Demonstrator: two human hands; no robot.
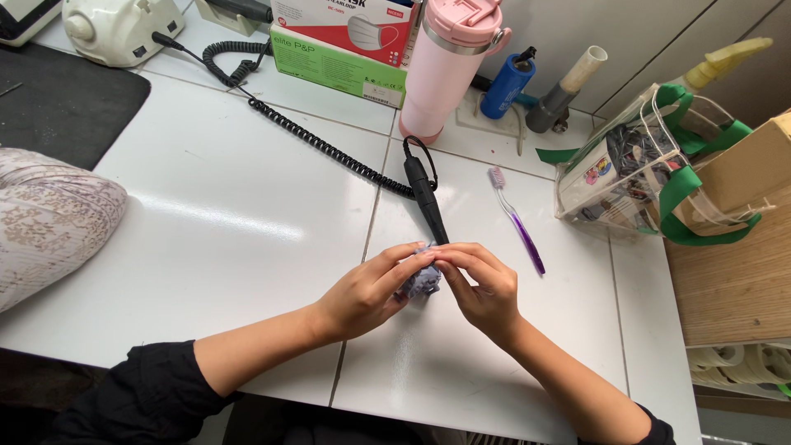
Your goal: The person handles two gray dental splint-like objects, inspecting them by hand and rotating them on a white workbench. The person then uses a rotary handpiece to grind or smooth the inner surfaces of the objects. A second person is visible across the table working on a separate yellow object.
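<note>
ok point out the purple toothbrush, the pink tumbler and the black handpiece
purple toothbrush (pixel 521 231), head view, on the middle of its handle
pink tumbler (pixel 445 74), head view, on the middle of its body
black handpiece (pixel 425 198), head view, on its barrel above the hands

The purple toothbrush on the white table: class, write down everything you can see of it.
The toothbrush is slim, of translucent purple plastic, darker along the handle, with a small head of pale bristles. It lies flat on the white table, head pointing away from the person, handle slanting toward the right hand. Nothing touches it but the table. It lies between the black corded handpiece and the clear bag with green straps.
</note>
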